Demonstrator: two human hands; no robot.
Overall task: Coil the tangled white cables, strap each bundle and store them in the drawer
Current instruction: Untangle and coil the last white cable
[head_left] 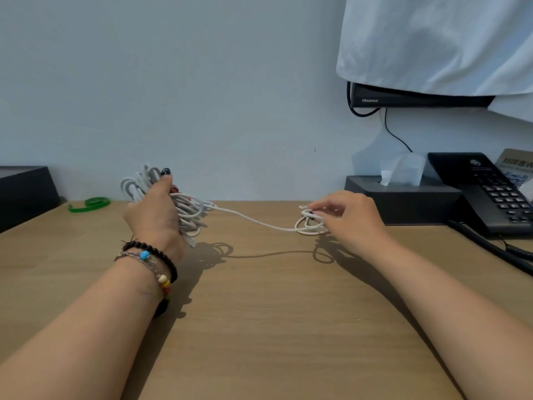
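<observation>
Head: cable (253, 219) between hands (taut)

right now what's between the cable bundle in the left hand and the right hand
In the head view, one strand of white cable sags from the cable bundle in the left hand to small loops pinched by the right hand; beneath is bare wooden desk.

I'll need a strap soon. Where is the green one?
The green strap lies at the desk's far left, by the wall, between the black box and the left hand.
</observation>
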